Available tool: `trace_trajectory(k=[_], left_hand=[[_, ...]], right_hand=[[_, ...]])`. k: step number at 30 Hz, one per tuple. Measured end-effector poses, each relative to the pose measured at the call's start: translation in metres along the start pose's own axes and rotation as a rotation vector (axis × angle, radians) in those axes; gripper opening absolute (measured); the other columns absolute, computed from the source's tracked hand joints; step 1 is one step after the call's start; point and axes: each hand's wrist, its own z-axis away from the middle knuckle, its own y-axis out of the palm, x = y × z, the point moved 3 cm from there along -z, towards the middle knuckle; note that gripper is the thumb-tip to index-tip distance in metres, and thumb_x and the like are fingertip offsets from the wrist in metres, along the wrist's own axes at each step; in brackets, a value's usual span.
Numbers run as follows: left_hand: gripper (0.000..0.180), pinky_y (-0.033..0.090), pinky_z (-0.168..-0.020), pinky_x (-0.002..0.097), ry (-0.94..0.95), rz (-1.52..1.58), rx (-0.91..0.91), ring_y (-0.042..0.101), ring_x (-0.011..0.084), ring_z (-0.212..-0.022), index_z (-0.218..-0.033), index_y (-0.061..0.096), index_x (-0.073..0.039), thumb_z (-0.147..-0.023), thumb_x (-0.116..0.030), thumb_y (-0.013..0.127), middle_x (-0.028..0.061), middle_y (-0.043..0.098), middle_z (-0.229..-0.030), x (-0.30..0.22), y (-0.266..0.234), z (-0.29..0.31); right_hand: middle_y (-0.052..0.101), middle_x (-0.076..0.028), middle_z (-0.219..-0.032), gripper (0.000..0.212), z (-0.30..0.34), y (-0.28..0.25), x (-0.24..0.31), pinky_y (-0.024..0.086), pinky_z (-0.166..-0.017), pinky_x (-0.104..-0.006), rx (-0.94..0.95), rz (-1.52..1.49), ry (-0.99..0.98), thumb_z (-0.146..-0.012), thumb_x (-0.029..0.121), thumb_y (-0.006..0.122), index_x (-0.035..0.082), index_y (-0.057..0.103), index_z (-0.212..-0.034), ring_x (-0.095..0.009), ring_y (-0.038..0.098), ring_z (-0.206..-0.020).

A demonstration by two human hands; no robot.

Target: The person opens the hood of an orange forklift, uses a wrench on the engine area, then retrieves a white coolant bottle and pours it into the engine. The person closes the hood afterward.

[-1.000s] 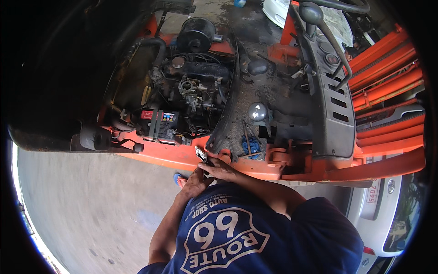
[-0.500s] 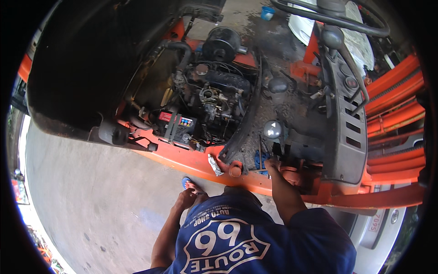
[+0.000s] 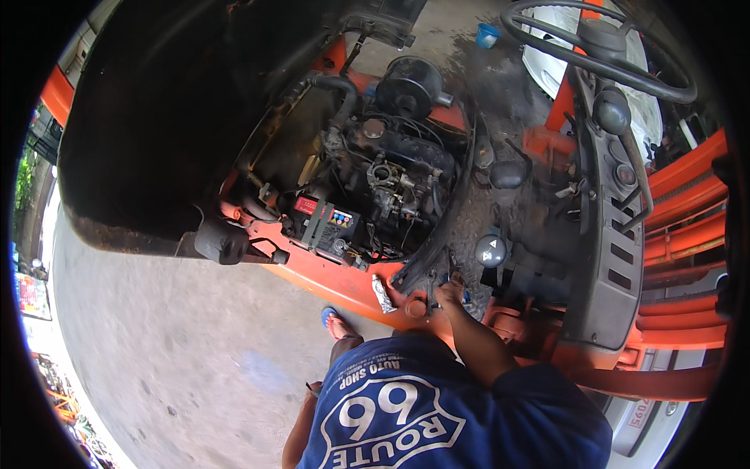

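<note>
My right hand (image 3: 449, 291) reaches onto the footplate (image 3: 426, 273) of an orange forklift. Its fingers are drawn together beside dark, slender tools and a bit of blue cloth; what they grip is too small to make out. A round-knobbed lever (image 3: 491, 250) rises just beyond that hand. To its left, a crumpled white tube (image 3: 383, 294) lies on the orange frame, near a round orange cap (image 3: 416, 308). Down at my left side, my left hand (image 3: 313, 388) shows only in part past my blue shirt, its fingers hidden.
The engine bay holds a battery (image 3: 330, 223), a carburettor (image 3: 387, 181) and a round black air cleaner (image 3: 408, 86). A raised black hood (image 3: 148, 141) stands at left. The steering wheel (image 3: 601, 51) and dashboard (image 3: 609, 258) are on the right. A blue bucket (image 3: 487, 35) sits beyond.
My right hand has shifted left along the footplate, toward the orange cap. My left hand has drawn back from near my foot to my side. The whole view has swung slightly.
</note>
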Motion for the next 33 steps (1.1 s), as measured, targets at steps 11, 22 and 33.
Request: trace_trajectory(k=[11, 22, 33], left_hand=[[0.031, 0.055, -0.058, 0.0342, -0.254, 0.358, -0.050, 0.071, 0.0213, -0.069, -0.124, 0.062, -0.005, -0.098, -0.019, 0.053, 0.0135, 0.072, -0.100, -0.090, -0.061, 0.017], [0.030, 0.056, -0.059, 0.0375, -0.116, 0.199, 0.115, 0.072, 0.0236, -0.077, -0.123, 0.062, -0.005, -0.097, -0.018, 0.052, 0.0125, 0.074, -0.103, -0.108, -0.062, -0.001], [0.037, 0.057, -0.074, 0.0379, -0.157, 0.328, 0.022, 0.072, 0.0252, -0.087, -0.114, 0.069, 0.002, -0.086, -0.021, 0.060, 0.0153, 0.076, -0.097, -0.061, -0.044, -0.007]], right_hand=[[0.054, -0.032, -0.132, 0.074, 0.011, 0.005, 0.005, 0.044, -0.107, -0.0461, -0.041, -0.013, -0.082, -0.078, 0.017, 0.064, 0.002, 0.038, -0.147, -0.046, 0.055, -0.123], [0.060, -0.022, -0.117, 0.050, 0.031, -0.085, 0.104, 0.049, -0.097, -0.0473, -0.264, -0.416, -0.431, -0.086, 0.003, 0.057, -0.001, 0.052, -0.135, -0.043, 0.059, -0.108], [0.064, -0.015, -0.095, 0.053, 0.023, -0.081, 0.117, 0.053, -0.083, -0.0434, -0.345, -0.344, -0.508, -0.090, 0.005, 0.060, 0.001, 0.046, -0.141, -0.033, 0.065, -0.087]])
